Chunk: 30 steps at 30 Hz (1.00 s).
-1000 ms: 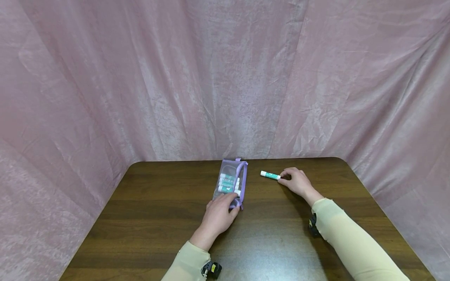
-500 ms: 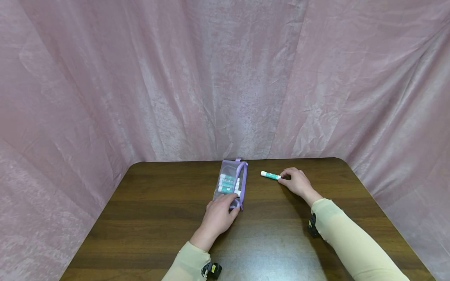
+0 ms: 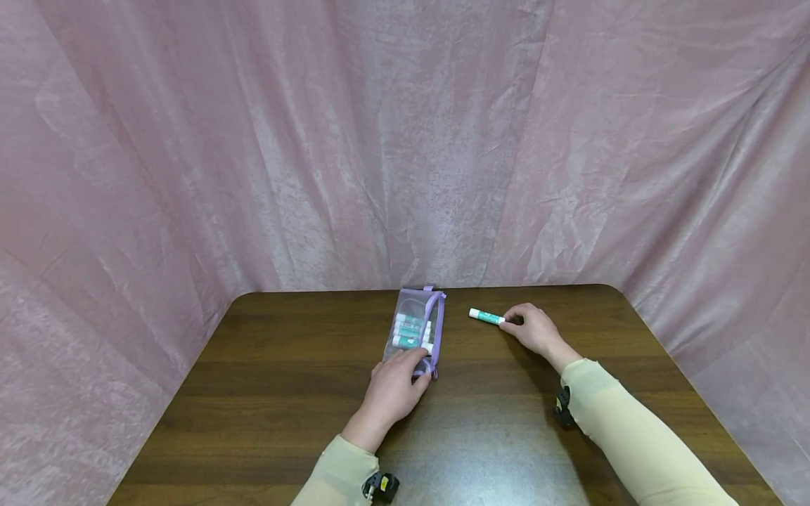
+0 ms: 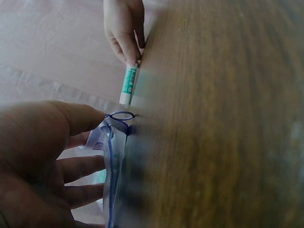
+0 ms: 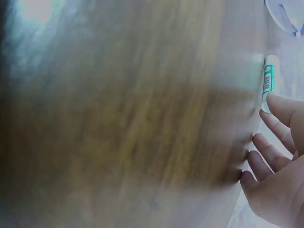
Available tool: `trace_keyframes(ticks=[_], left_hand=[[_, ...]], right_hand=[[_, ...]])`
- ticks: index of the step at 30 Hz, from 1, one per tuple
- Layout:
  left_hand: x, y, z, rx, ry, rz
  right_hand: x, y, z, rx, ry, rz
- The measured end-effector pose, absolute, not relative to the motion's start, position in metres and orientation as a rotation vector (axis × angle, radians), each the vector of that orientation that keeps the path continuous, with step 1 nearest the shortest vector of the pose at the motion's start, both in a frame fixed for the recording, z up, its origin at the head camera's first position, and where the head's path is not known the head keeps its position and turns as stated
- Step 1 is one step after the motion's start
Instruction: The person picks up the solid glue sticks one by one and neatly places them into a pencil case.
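A see-through mesh pouch (image 3: 411,302) with purple trim lies on the table, several green-and-white glue sticks (image 3: 407,341) showing inside. My left hand (image 3: 391,388) rests on its near end. In the left wrist view the left thumb (image 4: 83,116) touches the corner by the zipper pull (image 4: 122,115), and the other fingers lie spread on the mesh. To the right of the pouch, my right hand (image 3: 536,329) pinches one end of a single glue stick (image 3: 487,316) between thumb and forefinger. This stick lies flat at table level, its white cap pointing toward the pouch.
The brown wooden table (image 3: 272,393) has rounded far corners. Behind it hangs a pink velvety curtain (image 3: 405,140), which also runs down both sides. Black wrist cameras (image 3: 381,486) sit at the pale sleeves (image 3: 633,436).
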<state>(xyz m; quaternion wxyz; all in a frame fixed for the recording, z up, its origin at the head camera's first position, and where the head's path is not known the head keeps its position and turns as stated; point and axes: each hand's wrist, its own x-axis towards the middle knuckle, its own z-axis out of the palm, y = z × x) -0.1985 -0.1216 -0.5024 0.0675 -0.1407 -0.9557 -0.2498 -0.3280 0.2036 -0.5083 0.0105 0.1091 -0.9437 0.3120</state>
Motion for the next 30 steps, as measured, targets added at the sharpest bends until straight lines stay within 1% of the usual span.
trace_keyframes(ticks=[18, 30], left_hand=[[-0.2, -0.121, -0.502, -0.424, -2.877, -0.748], [-0.2, -0.121, -0.504, -0.425, -2.879, -0.734]], right_hand=[[-0.327, 0.215, -0.509, 0.286, -2.909, 1.07], [-0.325, 0.214, -0.506, 0.292, -2.882, 1.071]])
